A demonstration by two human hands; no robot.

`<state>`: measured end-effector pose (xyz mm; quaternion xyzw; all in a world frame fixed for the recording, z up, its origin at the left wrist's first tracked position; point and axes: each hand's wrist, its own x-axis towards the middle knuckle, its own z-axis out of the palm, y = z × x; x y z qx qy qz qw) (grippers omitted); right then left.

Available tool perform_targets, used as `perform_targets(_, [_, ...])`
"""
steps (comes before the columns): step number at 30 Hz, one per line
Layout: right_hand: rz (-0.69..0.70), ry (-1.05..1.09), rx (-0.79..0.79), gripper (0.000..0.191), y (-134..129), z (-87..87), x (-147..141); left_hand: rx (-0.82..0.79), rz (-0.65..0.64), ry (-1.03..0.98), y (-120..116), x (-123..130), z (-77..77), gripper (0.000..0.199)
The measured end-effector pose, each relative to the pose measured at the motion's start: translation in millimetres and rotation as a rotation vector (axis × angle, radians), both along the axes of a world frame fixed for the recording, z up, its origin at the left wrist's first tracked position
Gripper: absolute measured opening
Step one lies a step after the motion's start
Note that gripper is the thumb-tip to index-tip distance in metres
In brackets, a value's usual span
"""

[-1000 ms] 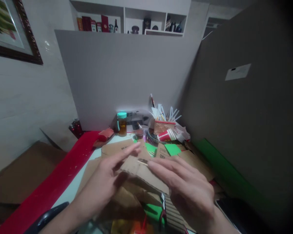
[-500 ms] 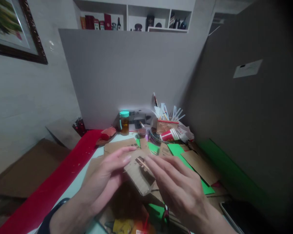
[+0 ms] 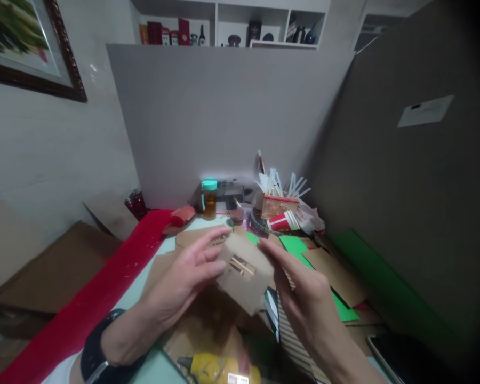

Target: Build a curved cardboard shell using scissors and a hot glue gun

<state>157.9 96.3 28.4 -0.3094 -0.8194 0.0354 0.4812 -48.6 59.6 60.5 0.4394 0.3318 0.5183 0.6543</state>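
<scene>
Grey partition (image 3: 232, 101) beyond left hand (image 3: 190, 272) in a pinch on slotted cardboard (image 3: 242, 293), right hand (image 3: 306, 288) at its edge, grip unclear.

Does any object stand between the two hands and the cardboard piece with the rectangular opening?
Nothing visible stands in the way: the left hand has its thumb against the left edge of the cardboard piece, and the right hand is at its right edge.
</scene>
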Motion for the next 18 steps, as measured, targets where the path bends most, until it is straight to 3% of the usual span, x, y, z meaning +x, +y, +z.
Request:
perform_targets(3, [0.014,0.061,-0.104,0.034,-2.2,3.0,0.9,0.038,-0.003,0.064,2.6,-1.5,-4.0,0.063])
perform_targets(8, [0.06,0.148,-0.293,0.035,2.5,-1.9,-0.4,0.139,0.023,0.361,10.6,-15.4,-11.6,0.066])
perform_targets(14, [0.147,0.158,-0.527,0.036,10.1,-16.2,-7.3,0.157,-0.125,0.52,25.3,-32.7,-25.6,0.073])
perform_targets(18, [0.194,0.103,-0.653,0.039,14.3,-24.4,-8.5,0.213,-0.121,0.65,30.7,-33.4,-37.1,0.07])
